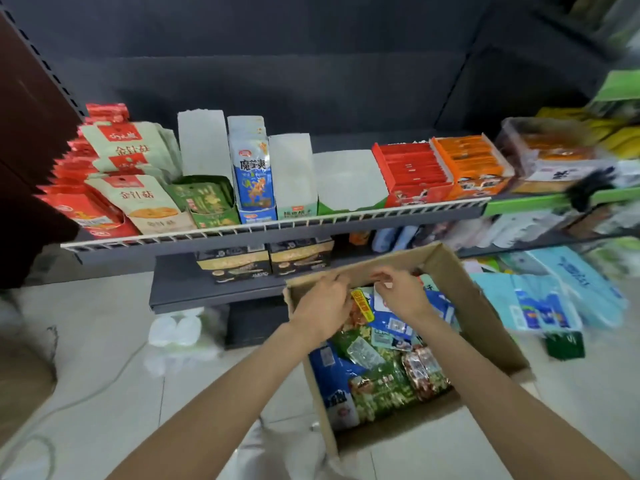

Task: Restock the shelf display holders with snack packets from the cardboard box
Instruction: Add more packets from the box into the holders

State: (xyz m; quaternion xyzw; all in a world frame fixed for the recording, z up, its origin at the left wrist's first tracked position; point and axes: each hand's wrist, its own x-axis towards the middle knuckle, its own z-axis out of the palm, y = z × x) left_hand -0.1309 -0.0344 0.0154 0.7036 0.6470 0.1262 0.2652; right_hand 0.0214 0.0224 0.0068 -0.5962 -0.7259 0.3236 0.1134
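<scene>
Both my hands reach into the far end of the brown cardboard box [481, 306] on the pale tiled floor [104, 341]. My left hand [323, 306] has its fingers curled down among the packets by the box's far wall, though I cannot tell just what it grips. My right hand [401, 292] pinches the top edge of a blue and white snack packet [391, 317] with fingertips bent, close beside the left.

Largest before me is the dark grey metal shelf [277, 233] with its white wire front rail [277, 225], standing beyond the box. Along it runs a row of display holders: red packets [79, 202] at the left end, then cream packets with red labels [138, 188], a green holder of green packets [207, 202], a tall blue and white packet stack [251, 174], two white card holders [294, 178], a wide green-fronted white holder [349, 185], a red carton [412, 174] and an orange carton [471, 168].

The box itself sits open just in front of the lower shelf, filled with a jumble of loose packets: blue ones [332, 382], green ones [381, 386] and a reddish-brown one [426, 372] near my end.

On the lower shelf stand two black and gold boxes [266, 263]. Pale blue packs [547, 296] lie on the floor to the right, blurred.
</scene>
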